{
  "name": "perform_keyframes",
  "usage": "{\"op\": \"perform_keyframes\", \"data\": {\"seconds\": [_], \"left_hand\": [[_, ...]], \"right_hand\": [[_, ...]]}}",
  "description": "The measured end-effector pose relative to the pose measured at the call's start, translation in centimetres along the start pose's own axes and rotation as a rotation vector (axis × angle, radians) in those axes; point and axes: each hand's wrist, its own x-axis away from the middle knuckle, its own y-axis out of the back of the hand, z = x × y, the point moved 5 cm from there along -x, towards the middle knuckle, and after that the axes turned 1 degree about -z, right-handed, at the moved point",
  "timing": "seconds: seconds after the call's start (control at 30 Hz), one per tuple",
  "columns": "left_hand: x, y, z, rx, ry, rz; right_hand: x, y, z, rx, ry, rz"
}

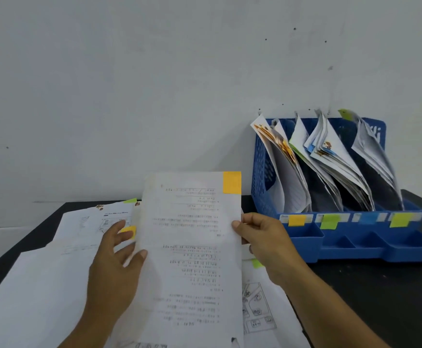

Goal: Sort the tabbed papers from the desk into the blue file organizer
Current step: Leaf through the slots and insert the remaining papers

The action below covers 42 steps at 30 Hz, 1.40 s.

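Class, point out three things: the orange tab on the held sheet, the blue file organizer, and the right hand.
orange tab (231, 182), head view, middle of the tab.
blue file organizer (264, 169), head view, left perforated wall.
right hand (262, 237), head view, back of the hand.

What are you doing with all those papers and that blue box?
A person is sorting papers by their coloured tabs. The right hand pinches the edge of a printed sheet with an orange tab, held up over the desk. The left hand touches its other edge. More papers lie spread underneath. The blue file organizer stands to the right, its slots already holding papers, with coloured labels along its front.
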Motion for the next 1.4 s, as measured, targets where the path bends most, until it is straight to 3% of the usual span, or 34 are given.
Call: {"op": "perform_keyframes", "data": {"seconds": [0.1, 0.2, 0.3, 0.37, 0.47, 0.57, 0.67, 0.8, 0.93, 1.07, 1.2, 1.4], "left_hand": [[0.5, -0.1, -1.4, -0.165, -0.212, -0.108], [1.7, -2.1, -3.6, -0.105, -0.366, 0.011], [3.2, -5.7, -5.1, -0.139, -0.384, 0.263], [3.8, -7.9, -5.8, -0.292, -0.39, 0.313], [4.5, -9.9, -7.0, -0.288, -0.382, 0.279], [4.6, -9.8, -8.4, -0.144, -0.382, 0.109], [4.6, -9.6, -9.1, -0.029, -0.227, 0.128], [4.5, -8.5, -9.6, 0.045, -0.156, 0.135], [3.5, -8.1, -10.4, 0.126, -0.094, 0.124], [2.9, -8.1, -12.0, 0.178, -0.137, 0.152], [2.3, -8.2, -13.9, 0.197, -0.189, 0.174], [2.0, -8.9, -17.6, 0.25, -0.313, 0.21]], "right_hand": [[0.8, -0.1, 1.4, -0.075, 0.087, -0.034], [1.5, -0.2, 2.7, -0.144, 0.146, -0.083], [2.2, -0.5, 3.7, -0.144, 0.193, -0.091], [2.7, -0.9, 4.4, -0.122, 0.226, -0.069], [3.6, -1.4, 5.5, -0.071, 0.297, -0.037], [4.3, -2.2, 6.4, -0.028, 0.349, -0.006], [4.5, -2.1, 7.1, 0.01, 0.386, -0.022], [3.0, 1.5, 7.6, 0.159, 0.444, -0.308], [-0.9, 5.7, 7.3, 0.68, 0.454, -0.659], [-4.1, 7.2, 8.4, 1.007, 0.426, -0.807], [-5.6, 9.0, 11.0, 0.973, 0.474, -0.893], [-6.4, 12.4, 13.2, 0.855, 0.43, -0.805]]}}
